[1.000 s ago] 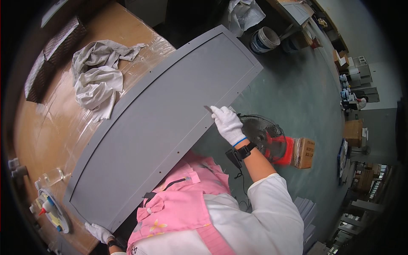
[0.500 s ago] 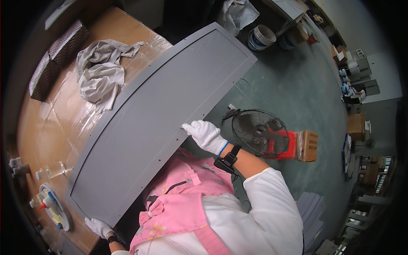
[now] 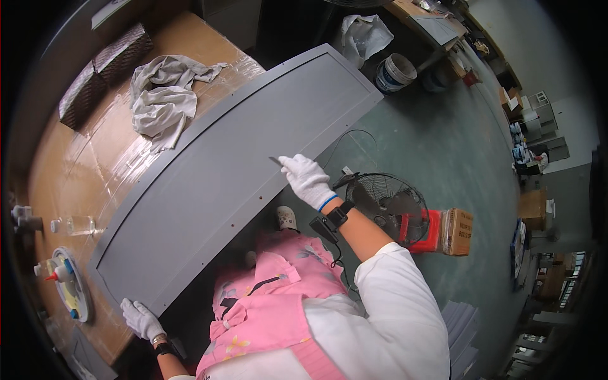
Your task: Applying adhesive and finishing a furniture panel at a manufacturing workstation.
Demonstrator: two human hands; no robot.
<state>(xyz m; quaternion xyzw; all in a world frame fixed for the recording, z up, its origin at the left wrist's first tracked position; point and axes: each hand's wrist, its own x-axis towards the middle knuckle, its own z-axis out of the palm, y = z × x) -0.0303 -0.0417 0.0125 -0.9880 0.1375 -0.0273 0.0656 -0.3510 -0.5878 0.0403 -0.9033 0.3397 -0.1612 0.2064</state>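
Note:
A long grey panel (image 3: 234, 145) with one curved edge and small holes along its straight edge lies across the table, jutting over the near side. In a white glove, my right hand (image 3: 307, 180) is closed on a small thin dark blade (image 3: 275, 161). The blade points left over the panel's face; whether it touches the surface is hard to tell. My left hand (image 3: 142, 320), gloved too, rests with fingers outstretched on the panel's lower left corner.
On the plastic-covered table (image 3: 171, 38) lie a crumpled grey cloth (image 3: 164, 101), a clear bottle (image 3: 75, 225) and a round tray (image 3: 82, 304) holding a red-tipped bottle. A black fan (image 3: 386, 206), a cardboard box (image 3: 457, 232) and a bucket (image 3: 396, 73) stand on the floor to the right.
My right hand has moved up and further over the panel, and the blade now shows more. My left hand has shifted slightly up at the corner. The view has tilted, and a shoe now shows.

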